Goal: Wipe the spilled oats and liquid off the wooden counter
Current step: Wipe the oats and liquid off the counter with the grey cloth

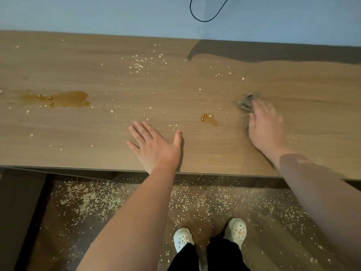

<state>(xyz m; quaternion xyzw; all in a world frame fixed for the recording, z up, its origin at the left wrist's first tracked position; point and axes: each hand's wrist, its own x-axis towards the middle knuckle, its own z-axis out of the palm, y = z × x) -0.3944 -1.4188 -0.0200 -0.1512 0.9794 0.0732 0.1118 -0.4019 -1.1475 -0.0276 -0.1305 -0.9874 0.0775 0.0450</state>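
Liquid puddle (210,120) lies between left hand (156,145) and right hand (265,124).

The surface (195,90) under my left grip (156,147) is light brown wood with fine darker grain, flecked with pale cream oats (137,65), and the cloth (244,103) under my right grip (265,126) is mottled grey. A clear amber puddle (66,99) with golden specks lies well left of my left grip, a smaller amber spot (210,120) between my two grips. Beyond both grips the wall (97,14) is dull blue, crossed by a black cable (203,20).
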